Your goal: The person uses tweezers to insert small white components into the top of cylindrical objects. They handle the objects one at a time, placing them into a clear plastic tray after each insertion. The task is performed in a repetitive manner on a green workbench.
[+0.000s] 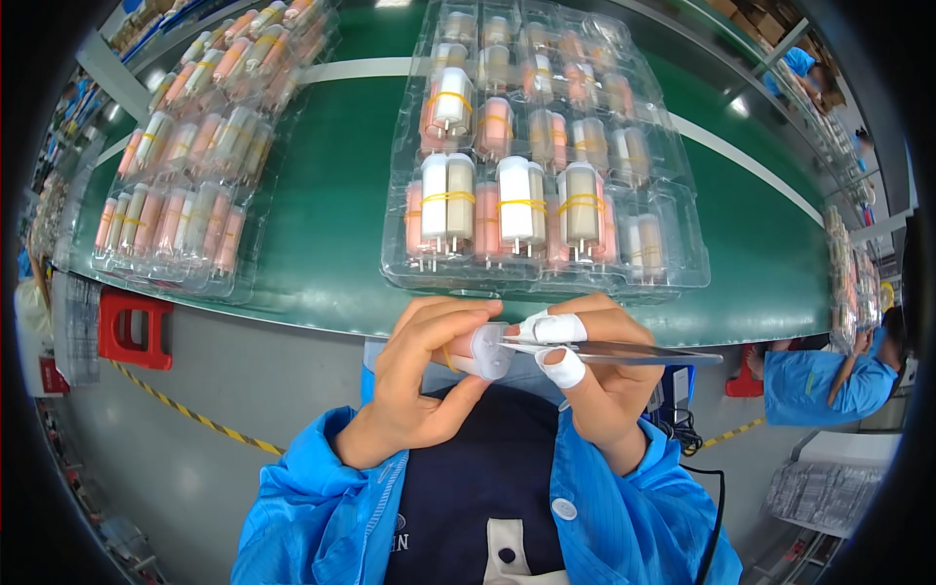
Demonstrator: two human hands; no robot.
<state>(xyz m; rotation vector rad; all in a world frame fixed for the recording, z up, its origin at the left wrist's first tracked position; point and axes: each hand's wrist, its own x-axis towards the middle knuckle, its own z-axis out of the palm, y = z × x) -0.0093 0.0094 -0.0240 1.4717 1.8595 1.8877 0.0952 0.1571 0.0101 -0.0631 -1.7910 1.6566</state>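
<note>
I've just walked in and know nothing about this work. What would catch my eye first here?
First, the two hands at bottom centre: the left hand holds a small white cylinder, and the right hand, with white tape on two fingers, holds a thin metal blade against it. Just beyond, on the green belt, sits a clear plastic tray of white and pink cylinders bundled with yellow rubber bands, and a similar tray lies at left.

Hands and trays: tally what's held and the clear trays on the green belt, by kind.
Small tubes held in left hand: 1
Tweezers held in right hand: 1
Clear trays on the green belt: 2
Total: 4
</note>
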